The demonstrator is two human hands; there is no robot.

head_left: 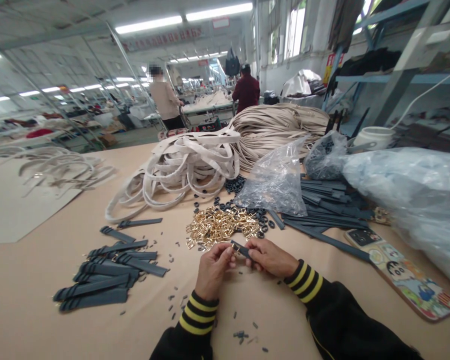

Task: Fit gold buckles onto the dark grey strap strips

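Tube lights [150, 24] line the ceiling [71, 22], with windows [296, 31] at right and what seems a banner [168, 39] behind.

You're in a factory workshop: buckles [221, 223] lie heaped in the middle of your surface [285, 325], pale straps [281, 122] pile along its far edge, two people [246, 91] stand by a table [210, 106] beyond, tube lights [219, 12] run under the roof [56, 22], and shelves [367, 78] rise past the far right corner.
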